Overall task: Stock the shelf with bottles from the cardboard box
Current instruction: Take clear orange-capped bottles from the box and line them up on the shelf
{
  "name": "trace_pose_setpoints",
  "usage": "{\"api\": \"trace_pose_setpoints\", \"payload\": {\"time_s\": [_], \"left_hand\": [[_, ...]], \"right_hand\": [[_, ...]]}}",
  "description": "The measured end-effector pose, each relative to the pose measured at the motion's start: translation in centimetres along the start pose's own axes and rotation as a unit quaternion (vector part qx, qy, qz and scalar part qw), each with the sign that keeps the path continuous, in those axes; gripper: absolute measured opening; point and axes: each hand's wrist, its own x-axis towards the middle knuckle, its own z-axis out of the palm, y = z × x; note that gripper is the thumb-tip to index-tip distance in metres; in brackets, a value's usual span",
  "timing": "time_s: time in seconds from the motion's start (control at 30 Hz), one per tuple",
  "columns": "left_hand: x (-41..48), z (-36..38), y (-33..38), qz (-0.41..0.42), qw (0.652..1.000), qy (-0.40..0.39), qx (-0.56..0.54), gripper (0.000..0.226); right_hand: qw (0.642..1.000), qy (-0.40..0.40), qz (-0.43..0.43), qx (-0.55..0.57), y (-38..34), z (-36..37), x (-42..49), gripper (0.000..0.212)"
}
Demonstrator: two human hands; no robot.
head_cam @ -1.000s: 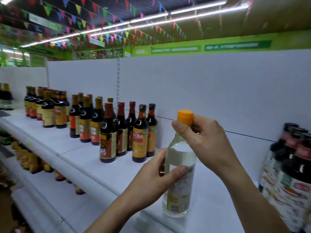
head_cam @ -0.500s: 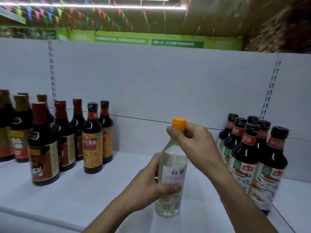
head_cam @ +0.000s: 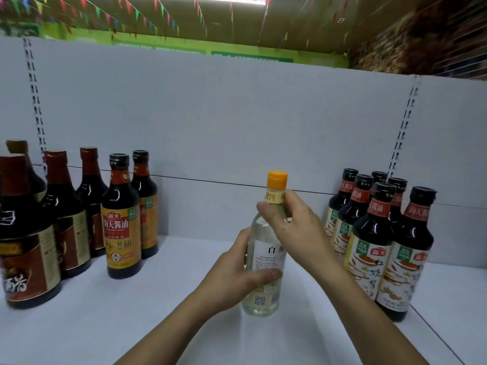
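I stand a clear bottle point(head_cam: 263, 262) with an orange cap point(head_cam: 277, 180) upright on the white shelf point(head_cam: 158, 312), in the open gap between two groups of dark bottles. My left hand point(head_cam: 237, 277) is closed around the lower body, thumb across the white label, which I judge steadies the base as it settles. My right hand point(head_cam: 292, 225) pinches the neck just under the cap, probably to keep the bottle plumb and turn its label outward. The bottle sits between my hands: left hand at about 8 o'clock from its middle, right hand at about 2 o'clock. Its base looks to be touching the shelf, though I cannot be certain. Dark sauce bottles with red and gold labels point(head_cam: 121, 217) stand well apart at 9 o'clock. Dark bottles with pale labels point(head_cam: 369, 246) stand near at 3 o'clock, just behind my right wrist. The cardboard box is not in view
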Motion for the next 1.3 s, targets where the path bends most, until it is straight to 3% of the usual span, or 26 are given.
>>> {"api": "trace_pose_setpoints", "payload": {"time_s": [0.17, 0.3, 0.43, 0.57, 0.7, 0.83, 0.97, 1.1, 1.3], "left_hand": [[2.5, -0.6, -0.8, -0.018, 1.000, 0.020, -0.003, 0.063], [4.5, -0.7, -1.7, -0.052, 0.996, 0.069, 0.000, 0.061], [6.1, -0.3, -1.4, -0.049, 0.992, 0.102, 0.058, 0.042], [6.5, -0.1, -1.1, -0.068, 0.989, 0.101, 0.086, 0.067], [6.2, 0.5, -2.8, -0.093, 0.986, 0.090, 0.101, 0.061], [6.4, 0.5, -5.0, -0.088, 0.992, 0.058, 0.065, 0.077], [6.9, -0.5, -6.0, -0.087, 0.996, 0.037, -0.005, 0.091], [7.1, -1.5, -6.8, -0.110, 0.989, 0.040, -0.092, 0.081], [7.4, -2.0, -7.5, -0.120, 0.983, 0.093, -0.106, 0.074]], "right_hand": [[0.997, -0.035, 0.039, -0.053, 2.8, 0.3, -1.1, 0.059], [0.987, -0.077, 0.068, -0.122, 5.0, 0.9, -1.4, 0.066], [0.987, -0.093, 0.073, -0.107, 5.7, 3.2, -0.9, 0.069], [0.987, -0.072, 0.094, -0.106, 6.1, 4.8, 0.6, 0.071], [0.984, -0.068, 0.121, -0.115, 6.4, 6.1, 2.0, 0.077], [0.979, -0.075, 0.133, -0.136, 7.0, 7.2, 3.2, 0.081], [0.983, -0.095, 0.132, -0.082, 8.0, 7.5, 4.3, 0.074], [0.985, -0.104, 0.133, 0.024, 9.0, 7.5, 4.8, 0.068], [0.973, -0.073, 0.151, 0.161, 11.1, 8.9, 3.4, 0.047]]}}
